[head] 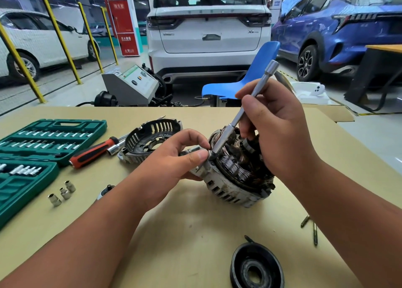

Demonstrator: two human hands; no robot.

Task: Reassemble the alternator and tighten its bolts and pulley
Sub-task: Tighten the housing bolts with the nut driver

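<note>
The alternator body [230,185], with copper windings showing, lies tilted on the cardboard-covered table [185,233]. My left hand [174,163] grips its mounting ear at the upper left edge. My right hand [274,124] holds a long silver socket extension [243,111], slanted, with its lower tip set on a bolt at the housing rim by my left thumb. The rear end cover [150,139], black and slotted, lies apart behind my left hand. A black pulley [256,268] lies flat at the near edge.
An open green socket case [43,139] sits at the left, with a red-and-black handled driver [95,151] and three loose sockets [63,193] beside it. Loose bolts [311,229] lie at the right. A blue chair [250,76] and parked cars stand beyond the table.
</note>
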